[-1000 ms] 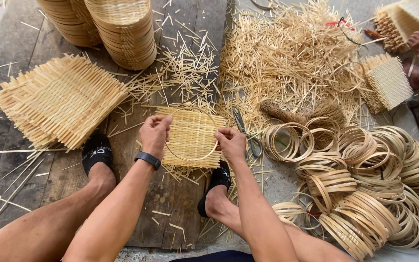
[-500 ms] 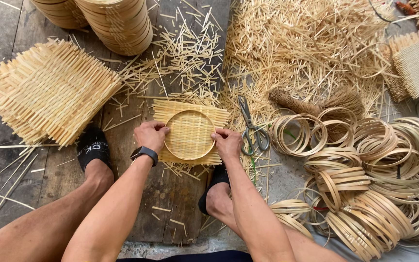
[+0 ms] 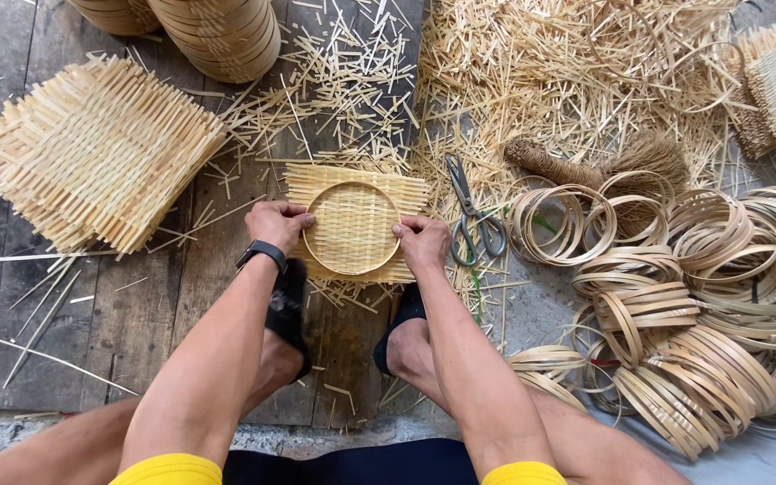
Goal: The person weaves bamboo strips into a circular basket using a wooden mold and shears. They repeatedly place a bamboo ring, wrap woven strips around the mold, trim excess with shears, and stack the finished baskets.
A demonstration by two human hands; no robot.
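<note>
head view: our left hand [image 3: 276,224] and right hand [image 3: 424,242] now grip opposite edges of a bamboo ring [image 3: 352,228], pressed onto a square woven mat [image 3: 357,180] that has drawn nearer since a second ago; scissors [image 3: 471,216] lie beside.

A square woven bamboo mat [image 3: 355,224], pale yellow with loose strip ends projecting at its edges, is laid flat on the dark wooden boards at the centre of the scene. A round bamboo hoop [image 3: 352,187] is pressed onto it, its near arc extending just beyond the mat's near edge.
</note>
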